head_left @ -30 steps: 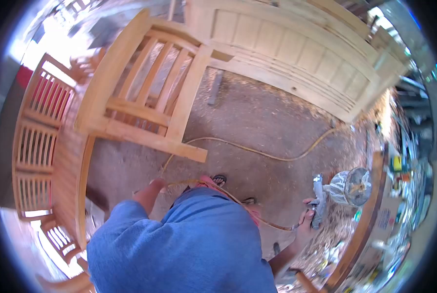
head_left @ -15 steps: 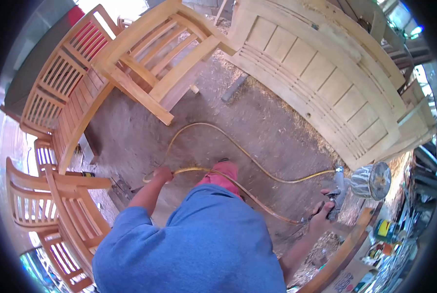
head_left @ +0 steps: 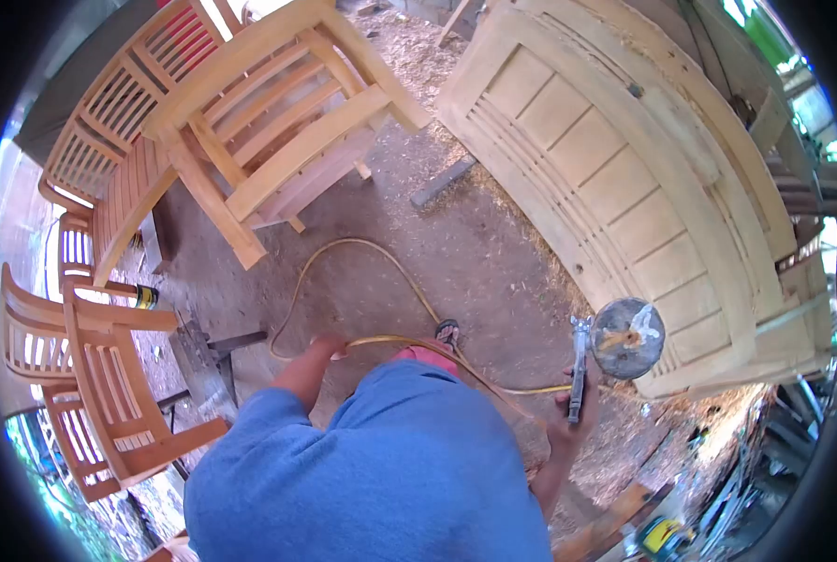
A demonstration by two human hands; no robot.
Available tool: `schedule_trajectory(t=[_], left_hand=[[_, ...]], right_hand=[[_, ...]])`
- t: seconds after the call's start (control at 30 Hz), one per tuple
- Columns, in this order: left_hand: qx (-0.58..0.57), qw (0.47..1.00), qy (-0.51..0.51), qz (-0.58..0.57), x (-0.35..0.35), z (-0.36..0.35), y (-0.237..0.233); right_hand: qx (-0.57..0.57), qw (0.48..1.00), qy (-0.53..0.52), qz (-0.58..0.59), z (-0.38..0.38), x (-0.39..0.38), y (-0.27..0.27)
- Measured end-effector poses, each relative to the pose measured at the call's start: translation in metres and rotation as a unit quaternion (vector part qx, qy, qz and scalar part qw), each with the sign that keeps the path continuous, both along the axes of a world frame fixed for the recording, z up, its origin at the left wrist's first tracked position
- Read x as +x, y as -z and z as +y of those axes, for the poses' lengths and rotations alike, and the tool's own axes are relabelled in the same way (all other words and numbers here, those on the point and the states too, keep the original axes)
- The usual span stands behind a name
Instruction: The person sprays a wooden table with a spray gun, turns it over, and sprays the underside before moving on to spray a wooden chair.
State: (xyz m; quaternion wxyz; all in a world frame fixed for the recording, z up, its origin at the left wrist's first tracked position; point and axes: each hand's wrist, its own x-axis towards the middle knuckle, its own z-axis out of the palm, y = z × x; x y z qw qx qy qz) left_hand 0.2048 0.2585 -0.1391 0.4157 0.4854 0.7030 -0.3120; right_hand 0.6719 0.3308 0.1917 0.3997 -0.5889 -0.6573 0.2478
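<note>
"What changed?"
"The spray gun (head_left: pixel 579 375) was farther right. Now its round cup (head_left: pixel 628 338) covers a bit of the big wood panel's (head_left: pixel 615 187) near end."
"And the grips?"
"The right hand (head_left: pixel 571 423) is shut around the gun's handle, on the right. The left hand (head_left: pixel 329 347) is closed on the yellow hose (head_left: pixel 381 339), near the blue shirt (head_left: pixel 381 459)."

Matt pale wood over rough, dusty ground (head_left: pixel 353 290)
The panelled wood piece (head_left: pixel 592 145) at right looks dull, with grooves between flat panels; the slatted wood frame (head_left: pixel 308 150) at far left is smoother and warmer-toned. The spray gun (head_left: pixel 578 370) is grey metal, its round cup (head_left: pixel 629 337) dull and blotched white. The yellow hose (head_left: pixel 372 245) looks smooth; the shirt (head_left: pixel 372 459) is matt blue cloth.
</note>
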Motion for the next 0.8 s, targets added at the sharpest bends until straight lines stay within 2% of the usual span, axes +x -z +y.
schedule_trajectory(t=[0.1,0.2,0.27,0.37,0.4,0.47,0.5,0.53,0.6,0.7,0.8], left_hand=[[-0.036,0.999,-0.015,-0.031,0.031,0.048,-0.031],[0.004,1.0,-0.02,-0.003,0.039,0.057,-0.021],[0.033,0.997,-0.064,-0.019,0.039,0.052,-0.017],[0.026,0.996,-0.085,-0.024,0.045,0.027,-0.003],[0.017,0.996,-0.085,-0.022,0.049,0.019,0.0],[-0.006,0.987,-0.158,-0.04,0.065,0.013,-0.002],[-0.005,0.986,-0.164,-0.023,0.079,0.013,-0.002],[-0.003,0.986,-0.167,-0.006,0.093,0.021,-0.007],[-0.037,0.961,-0.273,-0.02,0.123,0.053,-0.031],[-0.014,0.925,-0.378,-0.047,0.172,0.088,-0.045],[-0.014,0.939,-0.344,-0.014,0.21,0.14,-0.073]], right_hand=[[0.052,0.998,-0.038,-0.019,0.06,0.021,0.007],[0.074,0.995,-0.062,-0.004,0.117,0.04,0.011],[0.078,0.994,-0.072,0.008,0.158,0.049,0.011],[-0.021,0.983,-0.095,0.154,0.214,0.07,0.018],[-0.002,0.985,-0.077,0.154,0.237,0.065,0.014],[-0.032,0.98,-0.079,0.179,0.281,0.067,0.011],[-0.044,0.978,-0.077,0.191,0.304,0.07,0.011],[-0.038,0.976,-0.089,0.194,0.324,0.066,0.012],[-0.05,0.977,-0.099,0.183,0.368,0.062,0.013],[-0.097,0.97,-0.145,0.169,0.433,0.061,0.005],[-0.106,0.954,-0.237,0.15,0.496,0.051,-0.013]])
